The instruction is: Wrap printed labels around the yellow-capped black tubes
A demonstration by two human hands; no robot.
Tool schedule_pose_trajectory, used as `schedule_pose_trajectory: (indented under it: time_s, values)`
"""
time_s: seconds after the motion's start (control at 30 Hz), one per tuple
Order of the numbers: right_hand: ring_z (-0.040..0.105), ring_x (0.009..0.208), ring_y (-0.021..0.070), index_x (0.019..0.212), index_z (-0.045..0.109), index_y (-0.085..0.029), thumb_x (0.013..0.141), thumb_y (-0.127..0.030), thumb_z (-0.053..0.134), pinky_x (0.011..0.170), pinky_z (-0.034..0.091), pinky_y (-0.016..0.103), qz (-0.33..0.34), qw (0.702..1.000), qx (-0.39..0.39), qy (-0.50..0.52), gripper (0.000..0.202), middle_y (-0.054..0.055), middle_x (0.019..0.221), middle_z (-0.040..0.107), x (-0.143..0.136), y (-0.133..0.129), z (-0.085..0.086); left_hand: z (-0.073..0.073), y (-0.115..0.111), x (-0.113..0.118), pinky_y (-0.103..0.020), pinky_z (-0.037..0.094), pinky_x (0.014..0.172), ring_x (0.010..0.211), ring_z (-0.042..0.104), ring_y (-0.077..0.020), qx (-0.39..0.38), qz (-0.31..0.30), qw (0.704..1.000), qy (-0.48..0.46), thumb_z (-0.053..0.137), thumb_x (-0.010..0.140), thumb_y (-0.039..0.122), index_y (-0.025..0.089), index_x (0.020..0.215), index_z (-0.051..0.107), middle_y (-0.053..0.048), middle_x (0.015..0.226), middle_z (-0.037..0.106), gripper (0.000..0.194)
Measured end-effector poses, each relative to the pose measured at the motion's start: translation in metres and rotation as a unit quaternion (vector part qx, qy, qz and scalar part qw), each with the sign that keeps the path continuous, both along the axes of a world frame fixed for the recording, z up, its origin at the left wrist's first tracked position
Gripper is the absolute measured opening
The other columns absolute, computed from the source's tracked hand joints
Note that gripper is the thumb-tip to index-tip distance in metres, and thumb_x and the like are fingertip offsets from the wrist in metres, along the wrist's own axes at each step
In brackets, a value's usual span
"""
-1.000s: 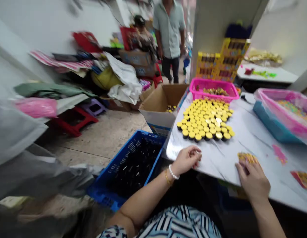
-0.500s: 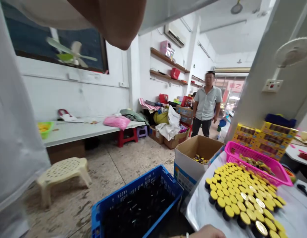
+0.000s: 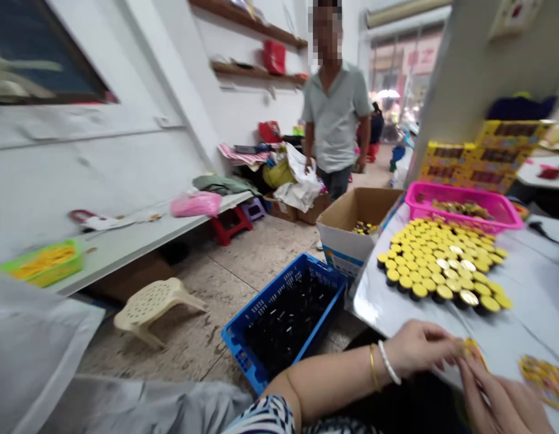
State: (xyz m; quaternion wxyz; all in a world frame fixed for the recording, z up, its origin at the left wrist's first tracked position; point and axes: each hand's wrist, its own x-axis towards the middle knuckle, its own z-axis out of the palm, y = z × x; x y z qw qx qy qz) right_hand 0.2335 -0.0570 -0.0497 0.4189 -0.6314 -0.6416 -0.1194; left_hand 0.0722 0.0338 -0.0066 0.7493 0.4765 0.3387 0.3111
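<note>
My left hand (image 3: 426, 348), with a white bracelet and a gold bangle at its wrist, reaches over the near edge of the white table (image 3: 372, 301). Its fingers meet those of my right hand (image 3: 503, 395) at the bottom right. Between the fingertips both hands pinch a small yellow-and-orange printed piece (image 3: 476, 351). More such printed pieces (image 3: 546, 377) lie in a pile to the right. Beyond my hands, many black round containers with yellow tops (image 3: 435, 265) stand close together on the table.
Behind the containers is a pink basket (image 3: 509, 220) beside stacked yellow boxes (image 3: 446, 160). A cardboard box (image 3: 343, 238), a blue crate (image 3: 243, 346) of black pieces and a cream stool (image 3: 153, 301) stand left. A person (image 3: 336, 114) stands beyond.
The view has tilted down and shifted. Both hands now show together at the printed piece; before, only part of one showed at the bottom edge. The person has come nearer.
</note>
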Motion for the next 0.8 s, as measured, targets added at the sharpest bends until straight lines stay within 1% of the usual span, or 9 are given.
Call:
schedule_pose_trajectory:
  time_s: [0.07,0.13,0.17,0.27,0.37,0.43,0.5,0.6,0.8]
  values:
    - [0.072,0.071,0.0288,0.12,0.074,-0.046,0.082,-0.039,0.078,0.069,0.061,0.049,0.04,0.999,0.025,0.005,0.038,0.006,0.086,0.077,-0.014,-0.002,0.006,0.006,0.007,-0.007,-0.024,0.043,0.058,0.059,0.054,-0.0103,0.024,0.028,0.999,-0.003,0.085,0.064,0.062,0.011,0.08,0.075,-0.004,0.069,0.065,0.055]
    - [0.07,0.074,0.026,0.12,0.075,-0.038,0.083,-0.034,0.079,0.074,0.06,0.045,0.062,0.997,0.03,0.037,0.038,0.006,0.088,0.076,-0.022,0.004,0.017,0.01,0.016,-0.017,-0.024,0.043,0.059,0.06,0.055,-0.0107,0.05,0.024,0.998,-0.007,0.084,0.068,0.059,0.011,0.079,0.074,-0.004,0.07,0.065,0.05]
    - [0.069,0.075,0.025,0.124,0.073,-0.034,0.083,-0.035,0.078,0.074,0.059,0.043,0.05,0.996,0.021,0.071,0.041,0.007,0.092,0.075,-0.024,0.008,0.024,0.011,0.019,-0.022,-0.024,0.043,0.058,0.059,0.054,-0.0105,0.061,0.032,0.998,-0.005,0.082,0.071,0.059,0.011,0.078,0.073,-0.004,0.069,0.065,0.05]
    - [0.066,0.075,0.0221,0.131,0.067,-0.025,0.089,-0.044,0.072,0.065,0.056,0.035,0.033,0.974,-0.068,0.214,0.046,0.009,0.099,0.072,-0.023,0.019,0.041,0.012,0.026,-0.031,-0.024,0.041,0.056,0.057,0.052,-0.0106,0.088,0.036,0.995,0.018,0.078,0.077,0.058,0.011,0.077,0.071,-0.004,0.066,0.064,0.047]
    - [0.065,0.074,0.02,0.108,0.072,-0.021,0.094,-0.047,0.065,0.063,0.054,0.03,0.118,0.916,-0.198,0.328,0.03,0.005,0.088,0.071,-0.023,0.025,0.051,0.015,0.026,-0.031,-0.025,0.045,0.063,0.062,0.057,-0.0126,0.122,0.017,0.992,0.037,0.077,0.081,0.052,0.012,0.073,0.069,-0.005,0.067,0.066,0.041]
    - [0.062,0.069,0.0183,0.087,0.07,-0.02,0.096,-0.048,0.063,0.063,0.051,0.028,0.133,0.895,-0.224,0.363,0.03,0.002,0.074,0.066,-0.027,0.028,0.052,0.016,0.024,-0.029,-0.025,0.046,0.063,0.063,0.058,-0.0129,0.129,0.032,0.99,0.041,0.076,0.083,0.049,0.013,0.076,0.069,-0.004,0.068,0.065,0.037]
    - [0.057,0.063,0.0164,0.076,0.065,-0.02,0.097,-0.049,0.062,0.059,0.046,0.026,0.097,0.896,-0.201,0.383,0.035,0.0,0.065,0.061,-0.032,0.03,0.05,0.015,0.022,-0.03,-0.023,0.044,0.057,0.06,0.056,-0.0116,0.12,0.085,0.989,0.032,0.074,0.086,0.049,0.015,0.087,0.067,-0.001,0.07,0.063,0.035]
    - [0.051,0.057,0.0151,0.074,0.064,-0.02,0.097,-0.049,0.06,0.054,0.041,0.026,0.056,0.903,-0.163,0.393,0.038,-0.002,0.06,0.056,-0.037,0.034,0.044,0.01,0.016,-0.036,-0.021,0.04,0.051,0.055,0.051,-0.0095,0.102,0.124,0.987,0.018,0.068,0.091,0.051,0.016,0.087,0.062,0.002,0.068,0.057,0.036]
    - [0.055,0.062,0.0158,0.079,0.067,-0.02,0.099,-0.042,0.059,0.059,0.044,0.027,0.074,0.915,-0.124,0.376,0.031,0.0,0.067,0.061,-0.045,0.036,0.035,0.005,0.004,-0.043,-0.021,0.037,0.05,0.052,0.047,-0.0083,0.107,0.097,0.988,0.045,0.068,0.092,0.05,0.014,0.087,0.068,0.002,0.064,0.055,0.036]
